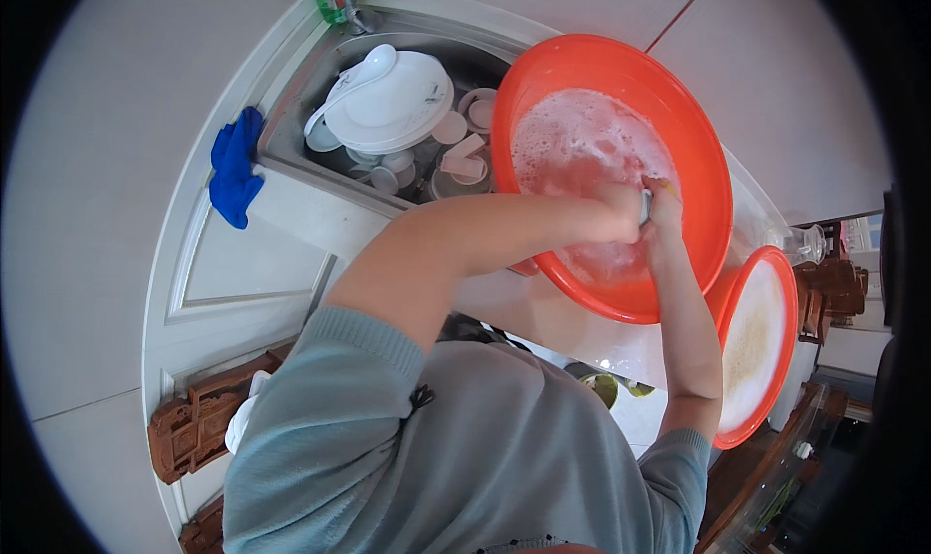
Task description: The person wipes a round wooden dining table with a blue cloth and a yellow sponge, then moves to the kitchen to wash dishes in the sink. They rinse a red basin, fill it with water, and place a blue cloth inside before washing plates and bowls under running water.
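Over soapy water in a large orange-red plastic basin (702, 168), my left hand (617, 210) and my right hand (665, 203) meet. A small whitish object (645, 207), too covered to name, is gripped between them. Something small and yellow shows at my right fingertips. Left of the basin, a steel sink (291, 143) holds a stack of white plates (407, 99) with a white spoon (353, 88) lying on top. Around the stack in the sink are several small translucent round pieces and cups (465, 165).
A second orange-red basin (789, 321), full of white foam, stands at the right. A blue cloth (236, 168) hangs at the sink's left edge. The faucet (356, 15) is behind the sink. A clear glass vessel (806, 244) stands beyond the big basin.
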A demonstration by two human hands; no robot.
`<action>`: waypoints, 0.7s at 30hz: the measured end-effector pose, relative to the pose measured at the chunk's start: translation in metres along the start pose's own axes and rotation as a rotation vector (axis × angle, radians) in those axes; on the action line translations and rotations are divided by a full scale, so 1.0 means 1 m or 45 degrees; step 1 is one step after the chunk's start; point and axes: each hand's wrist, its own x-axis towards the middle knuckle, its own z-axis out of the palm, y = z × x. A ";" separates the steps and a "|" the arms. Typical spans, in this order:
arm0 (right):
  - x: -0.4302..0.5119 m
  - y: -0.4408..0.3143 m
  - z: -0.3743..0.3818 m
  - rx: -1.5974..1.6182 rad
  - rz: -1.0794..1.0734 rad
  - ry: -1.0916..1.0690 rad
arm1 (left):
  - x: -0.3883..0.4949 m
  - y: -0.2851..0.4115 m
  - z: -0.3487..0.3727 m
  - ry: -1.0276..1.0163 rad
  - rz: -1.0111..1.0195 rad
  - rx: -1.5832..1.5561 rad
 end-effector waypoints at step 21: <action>-0.020 -0.094 -0.086 -1.554 -0.995 0.148 | -0.102 -0.097 -0.163 0.433 -0.208 -1.807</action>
